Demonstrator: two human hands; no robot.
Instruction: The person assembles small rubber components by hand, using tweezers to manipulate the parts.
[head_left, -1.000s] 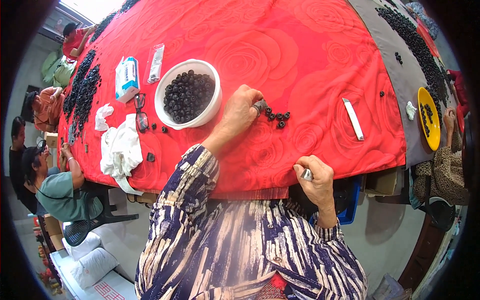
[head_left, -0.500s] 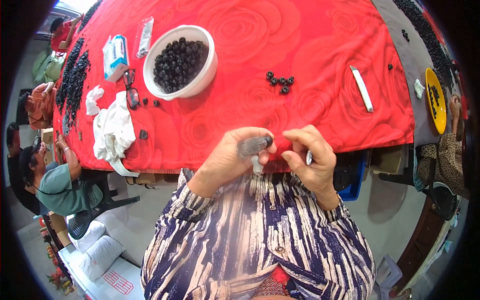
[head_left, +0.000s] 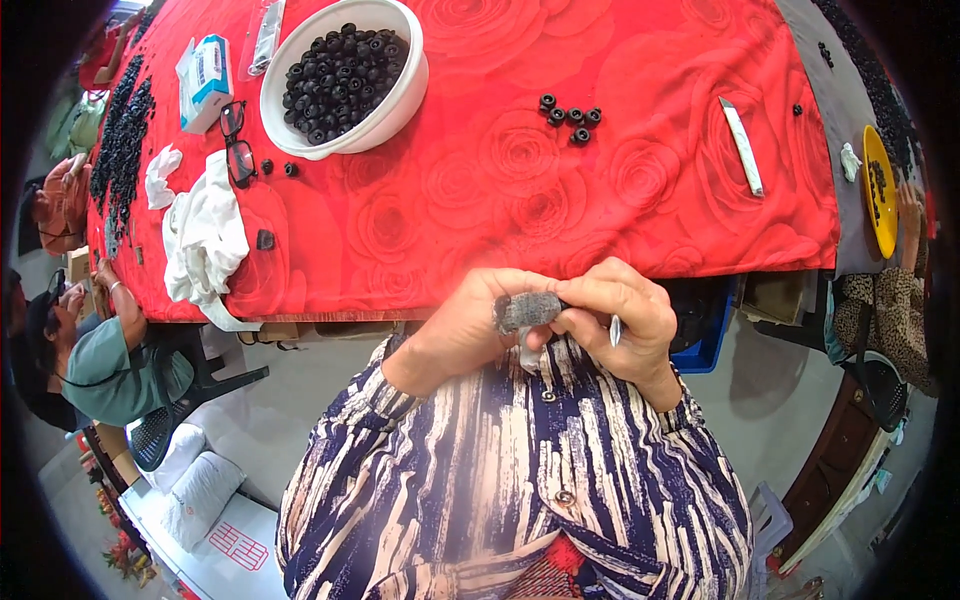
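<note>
My left hand is closed around a dark grey, rough-textured piece, too indistinct to name. Below it a whitish bit shows by the fingers. My right hand meets the left, its thumb and forefinger pinched at the grey piece's right end; anything small between them is hidden. A slim silver-tipped tool sticks out of my right fingers, mostly covered by them. Ahead on the red cloth lie several small black rings. A white bowl full of black rings stands farther left.
A white-handled cutter lies to the right. Glasses, a blue-white box and a crumpled white cloth are at left. A yellow plate holds black pieces. A blue bin sits below the table edge. Other people sit at both sides.
My right hand has moved left, and its fingertips now meet the grey piece in my left hand. The table things sit higher in the view, as the view has shifted.
</note>
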